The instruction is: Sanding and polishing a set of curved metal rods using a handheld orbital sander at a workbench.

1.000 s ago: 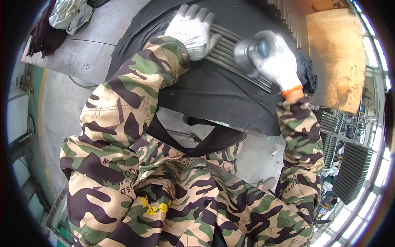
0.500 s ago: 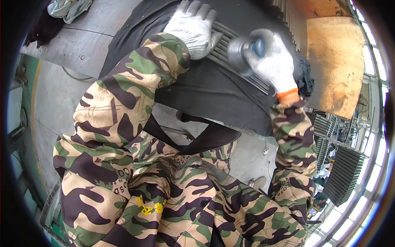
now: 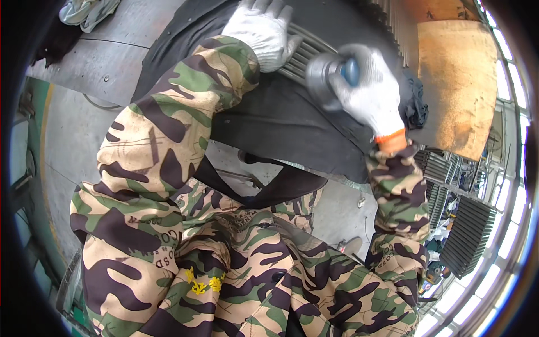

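Gloves point(image 3: 266, 39), two, white knit, one on each of my hands. Left hand point(image 3: 259, 31), one: laid palm down over the left ends of the metal rods, fingers stretched out and gripping nothing that I can see; my fingertips meet the upper edge of the view, some cut off. Right hand point(image 3: 370, 84), one, orange at the cuff: fingers curled around the round metal tool point(image 3: 319, 84), grasping it by its blue part point(image 3: 351, 72). Tool, one, blurred; whether its face touches the rods I cannot tell. Metal rods point(image 3: 309, 49), at least four distinguishable, side by side on the black cloth between my two hands; exact number uncertain, the left ends covered by my palm, the rest by the tool and my right hand. Black cloth point(image 3: 281, 123), one, creased. Second row of rods point(image 3: 393, 25), one, beyond my right hand, cut off above and too merged to count. Dark crumpled cloth point(image 3: 415, 104), one, just right of my right hand. Brown board point(image 3: 457, 90), one, farther right. Ribbed metal stacks point(image 3: 469, 236), at least two, at the far right, small and distorted. Pale cloth point(image 3: 90, 14), at upper left, cut off. Camouflage sleeves point(image 3: 163, 121), two, mine.
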Available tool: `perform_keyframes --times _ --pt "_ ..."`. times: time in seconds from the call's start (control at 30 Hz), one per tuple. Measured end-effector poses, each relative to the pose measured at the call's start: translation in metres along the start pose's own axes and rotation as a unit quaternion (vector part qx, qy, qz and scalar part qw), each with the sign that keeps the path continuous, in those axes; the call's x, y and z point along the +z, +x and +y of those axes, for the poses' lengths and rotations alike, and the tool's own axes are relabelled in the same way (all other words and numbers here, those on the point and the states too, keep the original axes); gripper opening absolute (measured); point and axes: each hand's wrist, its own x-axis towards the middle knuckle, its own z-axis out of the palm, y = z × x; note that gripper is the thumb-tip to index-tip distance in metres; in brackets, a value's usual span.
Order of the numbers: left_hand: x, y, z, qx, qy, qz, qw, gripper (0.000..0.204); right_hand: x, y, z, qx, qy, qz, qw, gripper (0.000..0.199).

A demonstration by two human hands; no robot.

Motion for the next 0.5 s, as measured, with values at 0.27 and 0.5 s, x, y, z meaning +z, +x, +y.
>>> perform_keyframes --times 0.27,0.5 --pt "0.003 0.01 0.0 0.064 0.053 0.016 0.996 0.051 -0.009 0.001 -0.002 0.078 -0.028 -0.089 0.993 0.038" --pt "0.002 0.016 0.0 0.074 0.033 -0.025 0.996 0.045 -0.019 -0.008 0.003 -0.01 -0.016 0.075 0.997 0.03"
